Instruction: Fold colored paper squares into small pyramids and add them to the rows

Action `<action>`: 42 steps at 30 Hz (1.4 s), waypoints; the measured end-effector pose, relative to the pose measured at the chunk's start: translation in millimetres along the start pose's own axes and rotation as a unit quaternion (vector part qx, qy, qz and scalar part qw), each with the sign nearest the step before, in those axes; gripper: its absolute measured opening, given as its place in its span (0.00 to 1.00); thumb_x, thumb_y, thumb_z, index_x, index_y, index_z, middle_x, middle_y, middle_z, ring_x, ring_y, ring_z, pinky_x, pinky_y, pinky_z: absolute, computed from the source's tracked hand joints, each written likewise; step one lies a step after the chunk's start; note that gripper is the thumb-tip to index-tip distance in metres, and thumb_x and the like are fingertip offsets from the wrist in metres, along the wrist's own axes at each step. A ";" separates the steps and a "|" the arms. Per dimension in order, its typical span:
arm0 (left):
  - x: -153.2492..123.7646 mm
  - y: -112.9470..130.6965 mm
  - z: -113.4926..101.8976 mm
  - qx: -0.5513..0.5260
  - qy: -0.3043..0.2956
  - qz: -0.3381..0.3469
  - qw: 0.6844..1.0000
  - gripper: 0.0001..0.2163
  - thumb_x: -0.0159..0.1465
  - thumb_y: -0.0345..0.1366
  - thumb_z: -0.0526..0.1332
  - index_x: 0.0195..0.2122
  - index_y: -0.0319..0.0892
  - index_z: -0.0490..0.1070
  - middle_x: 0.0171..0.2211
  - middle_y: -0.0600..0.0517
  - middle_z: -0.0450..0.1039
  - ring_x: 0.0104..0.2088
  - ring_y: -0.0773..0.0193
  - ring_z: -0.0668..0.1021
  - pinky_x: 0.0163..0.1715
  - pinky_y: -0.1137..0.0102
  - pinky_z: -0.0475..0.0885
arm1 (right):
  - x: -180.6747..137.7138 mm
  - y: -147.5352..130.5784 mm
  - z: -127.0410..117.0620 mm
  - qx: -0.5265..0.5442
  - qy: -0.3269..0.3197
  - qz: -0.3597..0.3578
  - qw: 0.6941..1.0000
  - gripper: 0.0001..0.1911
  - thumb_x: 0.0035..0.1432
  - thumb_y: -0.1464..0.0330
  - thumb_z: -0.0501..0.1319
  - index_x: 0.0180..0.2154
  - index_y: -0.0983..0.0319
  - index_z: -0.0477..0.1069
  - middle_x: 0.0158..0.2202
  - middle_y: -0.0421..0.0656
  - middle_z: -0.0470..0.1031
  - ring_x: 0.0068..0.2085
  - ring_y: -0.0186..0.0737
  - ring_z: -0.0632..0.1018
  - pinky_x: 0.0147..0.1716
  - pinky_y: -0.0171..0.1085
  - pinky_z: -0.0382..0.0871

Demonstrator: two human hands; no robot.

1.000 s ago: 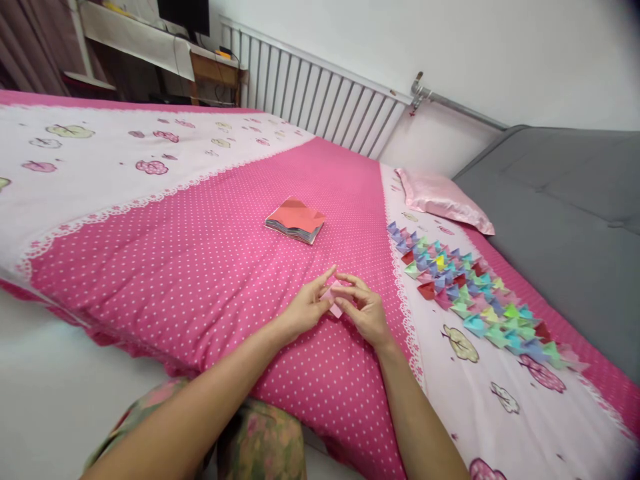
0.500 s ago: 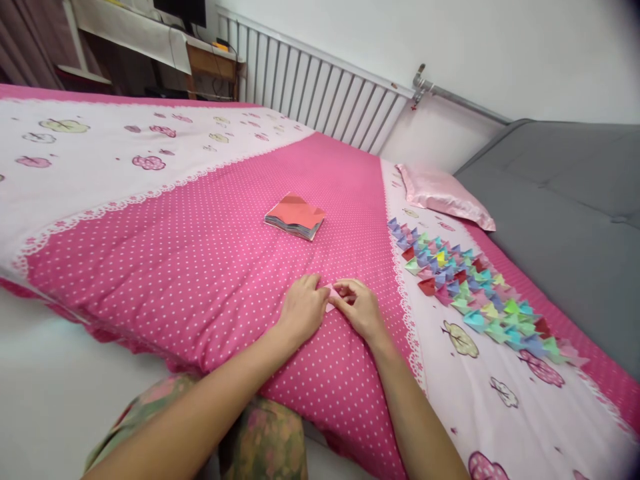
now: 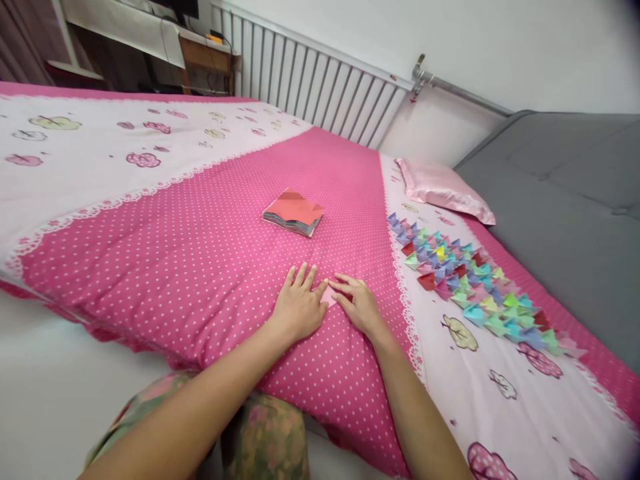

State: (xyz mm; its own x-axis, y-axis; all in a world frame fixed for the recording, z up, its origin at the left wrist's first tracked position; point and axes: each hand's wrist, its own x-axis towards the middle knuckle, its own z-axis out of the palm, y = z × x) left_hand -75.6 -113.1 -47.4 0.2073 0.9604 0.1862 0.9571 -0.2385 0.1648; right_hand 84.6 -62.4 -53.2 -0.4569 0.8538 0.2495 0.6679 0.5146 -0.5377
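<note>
A small piece of folded pink paper [image 3: 328, 297] lies on the pink dotted bedspread [image 3: 210, 267], between my two hands. My left hand [image 3: 300, 303] rests palm down at its left, with fingers spread and the thumb side touching the paper. At the right edge of the paper, my right hand [image 3: 357, 303] has its fingers curved and its thumb and fingertips on the paper. Part of the paper is covered by the fingers. Beyond the hands sits a stack of square paper sheets [image 3: 294, 212], an orange-red one on top.
To the right, rows of small folded paper shapes [image 3: 465, 280] in several colours cover part of the white band. A pink pillow [image 3: 447, 190] leans near the grey headboard [image 3: 560, 180]. Behind the bed stand a white radiator [image 3: 310, 73] and a desk [image 3: 205, 57].
My left hand's fingers have spread out flat from a closer grip on the paper. My right hand's fingers have stretched a little, and the paper lies flatter.
</note>
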 end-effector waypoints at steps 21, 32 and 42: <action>1.2 -15.0 -17.0 -0.109 0.005 0.071 0.991 0.16 0.59 0.41 0.55 0.45 0.43 0.72 0.53 0.42 0.64 0.54 0.52 0.66 0.57 0.52 0.51 | -0.2 2.0 -20.6 0.063 -0.029 -0.044 0.997 0.09 0.52 0.73 0.57 0.32 0.60 0.76 0.31 0.43 0.75 0.32 0.37 0.74 0.33 0.36 0.67; 8.7 -29.7 -16.7 -0.206 0.017 0.080 0.975 0.11 0.56 0.31 0.56 0.38 0.39 0.74 0.44 0.44 0.69 0.46 0.58 0.71 0.49 0.65 0.66 | -2.0 -1.5 -20.2 0.070 -0.049 -0.075 0.993 0.11 0.47 0.74 0.59 0.36 0.63 0.74 0.29 0.42 0.72 0.28 0.33 0.70 0.28 0.33 0.66; 11.7 -28.1 -19.6 -0.180 0.009 0.083 0.980 0.09 0.58 0.32 0.54 0.35 0.39 0.74 0.43 0.45 0.69 0.46 0.59 0.71 0.47 0.65 0.66 | -1.5 -2.3 -22.2 0.082 -0.066 -0.067 0.992 0.10 0.55 0.67 0.58 0.38 0.61 0.75 0.33 0.43 0.75 0.30 0.35 0.73 0.30 0.35 0.67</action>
State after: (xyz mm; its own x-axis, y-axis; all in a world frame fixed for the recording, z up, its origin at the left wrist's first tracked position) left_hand -104.0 -98.0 -30.8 0.3471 0.9021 0.2563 0.7758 -0.4298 0.4620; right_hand 96.8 -63.1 -34.4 -0.6159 0.7550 0.2252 0.4964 0.5938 -0.6332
